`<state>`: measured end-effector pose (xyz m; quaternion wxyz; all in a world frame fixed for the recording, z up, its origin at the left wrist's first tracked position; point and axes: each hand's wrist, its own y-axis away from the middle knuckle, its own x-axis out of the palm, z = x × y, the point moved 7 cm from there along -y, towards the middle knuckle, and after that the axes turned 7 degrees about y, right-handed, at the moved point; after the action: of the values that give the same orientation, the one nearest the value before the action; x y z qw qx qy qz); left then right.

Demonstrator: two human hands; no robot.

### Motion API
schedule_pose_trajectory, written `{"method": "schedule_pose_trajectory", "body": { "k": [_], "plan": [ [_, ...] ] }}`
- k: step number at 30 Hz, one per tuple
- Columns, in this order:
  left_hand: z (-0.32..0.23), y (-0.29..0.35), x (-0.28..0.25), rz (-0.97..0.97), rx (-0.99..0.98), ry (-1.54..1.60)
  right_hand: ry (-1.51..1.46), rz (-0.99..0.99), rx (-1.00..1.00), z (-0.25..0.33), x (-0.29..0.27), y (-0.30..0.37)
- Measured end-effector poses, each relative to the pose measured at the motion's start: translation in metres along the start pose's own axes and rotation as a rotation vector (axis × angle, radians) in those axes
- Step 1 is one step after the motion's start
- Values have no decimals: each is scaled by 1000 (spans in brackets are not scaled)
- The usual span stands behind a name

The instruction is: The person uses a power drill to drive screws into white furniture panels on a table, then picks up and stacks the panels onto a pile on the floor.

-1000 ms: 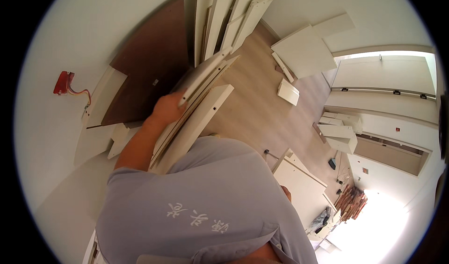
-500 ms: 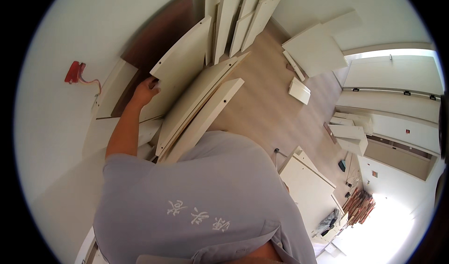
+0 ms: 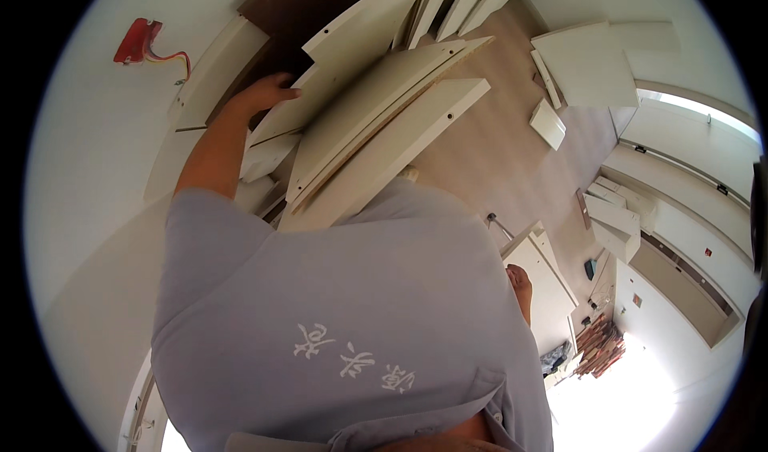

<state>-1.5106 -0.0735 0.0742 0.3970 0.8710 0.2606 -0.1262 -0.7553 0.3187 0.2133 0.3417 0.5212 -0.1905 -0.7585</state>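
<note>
My left hand (image 3: 268,94) is closed on the edge of a cream panel (image 3: 340,64) that leans among other boards by the wall. One digit lies over the panel's face, and the rest of the hand is partly behind its edge. Close in front of me, more cream panels (image 3: 364,128) stand tilted together, the nearest board (image 3: 408,144) having a dark hole by its end. Past my right side shows my right hand (image 3: 520,288), small and low, with its fingers bent; it overlaps a stack of cream boards (image 3: 544,272), and whether it touches them is unclear.
Dark brown boards (image 3: 296,4) lean behind the panels, below a red wall box (image 3: 138,42) with loose wires. Across the wood-look floor (image 3: 472,140) lie a small white block (image 3: 548,126) and a large panel (image 3: 588,68). Reddish wood pieces (image 3: 598,348) are piled at the far right.
My left hand has shifted to the panel's lower edge beside the wall. My right hand has come into sight. The view has swung, so the boards appear higher and farther right.
</note>
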Motion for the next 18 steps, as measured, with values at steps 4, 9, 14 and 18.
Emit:
{"method": "schedule_pose_trajectory", "body": {
  "k": [4,9,14,18],
  "plan": [
    [-26,-41,42,-31,26,-229,-88,46,52,-1,21,16],
    [-39,-74,63,-246,-138,-287,-83,-19,111,-14,40,41],
    [-61,-60,50,-245,-26,-392,-119,-20,42,-16,67,60],
    [-108,-29,33,-275,96,-420,-110,1,89,-8,75,58]
  ]
}}
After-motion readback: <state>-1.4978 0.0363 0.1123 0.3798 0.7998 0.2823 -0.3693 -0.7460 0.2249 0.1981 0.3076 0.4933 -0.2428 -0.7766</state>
